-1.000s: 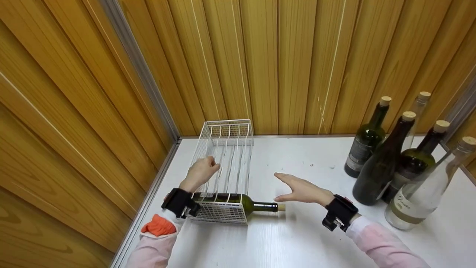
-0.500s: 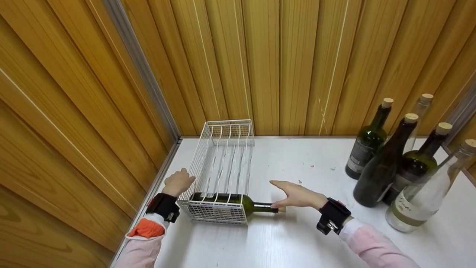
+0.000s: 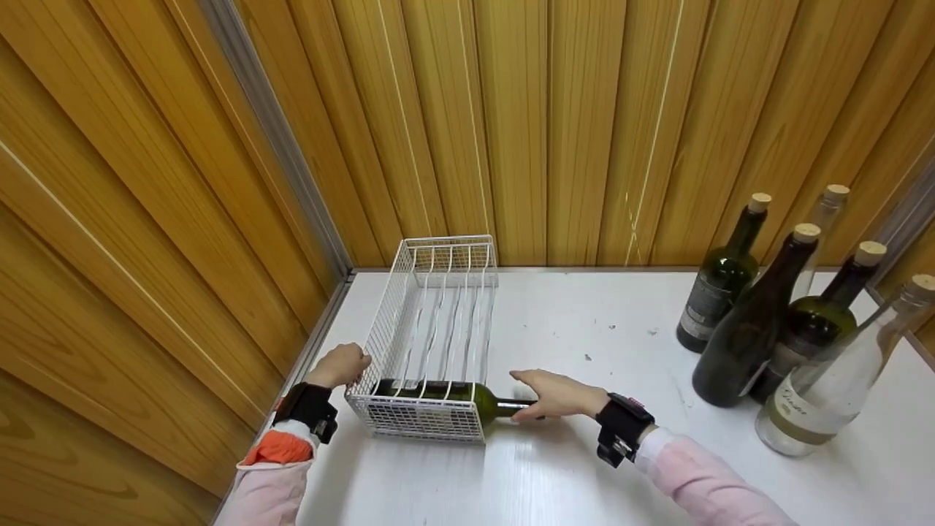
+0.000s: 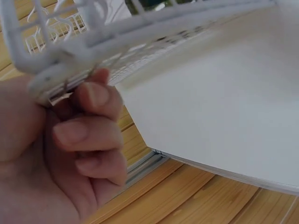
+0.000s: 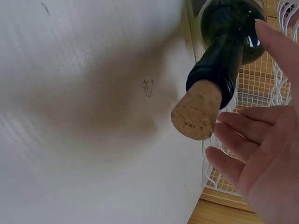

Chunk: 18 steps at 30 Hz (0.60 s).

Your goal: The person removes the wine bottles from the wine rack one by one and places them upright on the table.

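Observation:
A white wire rack [image 3: 427, 422] stands on the table, and a dark green corked wine bottle [image 3: 485, 403] lies on its side in its near end, neck out to the right. My left hand [image 3: 337, 367] grips the rack's near left corner; in the left wrist view its fingers [image 4: 91, 133] curl under the white rim. My right hand [image 3: 556, 394] is at the bottle's neck, thumb and fingers spread on either side of it. The right wrist view shows the cork [image 5: 196, 112] facing the camera, with relaxed fingers [image 5: 243, 133] beside it, not closed round the neck.
Several corked bottles stand together on the right of the table, among them a dark bottle [image 3: 738, 351] and a clear one with a white label [image 3: 811, 402]. Wood-patterned panels [image 3: 584, 131] rise behind and to the left. The white tabletop [image 3: 584, 314] lies between rack and bottles.
My left hand has gone from above the rack to its near left corner and taken hold there. My right hand has moved left and down to the bottle's neck.

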### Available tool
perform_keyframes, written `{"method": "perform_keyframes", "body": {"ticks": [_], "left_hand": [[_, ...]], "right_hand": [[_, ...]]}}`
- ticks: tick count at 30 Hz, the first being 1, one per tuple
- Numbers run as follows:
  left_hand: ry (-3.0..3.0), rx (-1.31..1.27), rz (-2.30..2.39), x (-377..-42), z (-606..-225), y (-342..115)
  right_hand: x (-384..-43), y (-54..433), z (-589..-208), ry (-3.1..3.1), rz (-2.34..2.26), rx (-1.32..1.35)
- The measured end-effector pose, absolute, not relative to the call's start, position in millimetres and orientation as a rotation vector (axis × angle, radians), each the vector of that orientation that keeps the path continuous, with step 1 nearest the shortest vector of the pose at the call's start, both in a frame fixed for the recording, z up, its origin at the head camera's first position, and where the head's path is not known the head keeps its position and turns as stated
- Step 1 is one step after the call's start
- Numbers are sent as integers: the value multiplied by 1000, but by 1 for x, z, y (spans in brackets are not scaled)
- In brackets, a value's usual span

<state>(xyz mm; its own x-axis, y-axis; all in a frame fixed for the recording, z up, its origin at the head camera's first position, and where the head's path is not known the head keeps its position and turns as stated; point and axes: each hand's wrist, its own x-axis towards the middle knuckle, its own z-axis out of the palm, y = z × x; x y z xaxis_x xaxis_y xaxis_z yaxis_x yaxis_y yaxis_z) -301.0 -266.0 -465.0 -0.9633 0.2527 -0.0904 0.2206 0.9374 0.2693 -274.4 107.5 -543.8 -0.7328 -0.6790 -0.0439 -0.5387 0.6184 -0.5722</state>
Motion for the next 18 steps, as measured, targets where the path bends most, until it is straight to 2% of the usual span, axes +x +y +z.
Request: {"method": "perform_keyframes", "body": {"ticks": [5, 18], "left_hand": [[3024, 439, 394, -300, -469, -269], [3090, 361, 384, -298, -477, -267]], "right_hand": [[-276, 97, -553, 2574, -791, -996], [-277, 69, -567, 2609, -801, -966]]}}
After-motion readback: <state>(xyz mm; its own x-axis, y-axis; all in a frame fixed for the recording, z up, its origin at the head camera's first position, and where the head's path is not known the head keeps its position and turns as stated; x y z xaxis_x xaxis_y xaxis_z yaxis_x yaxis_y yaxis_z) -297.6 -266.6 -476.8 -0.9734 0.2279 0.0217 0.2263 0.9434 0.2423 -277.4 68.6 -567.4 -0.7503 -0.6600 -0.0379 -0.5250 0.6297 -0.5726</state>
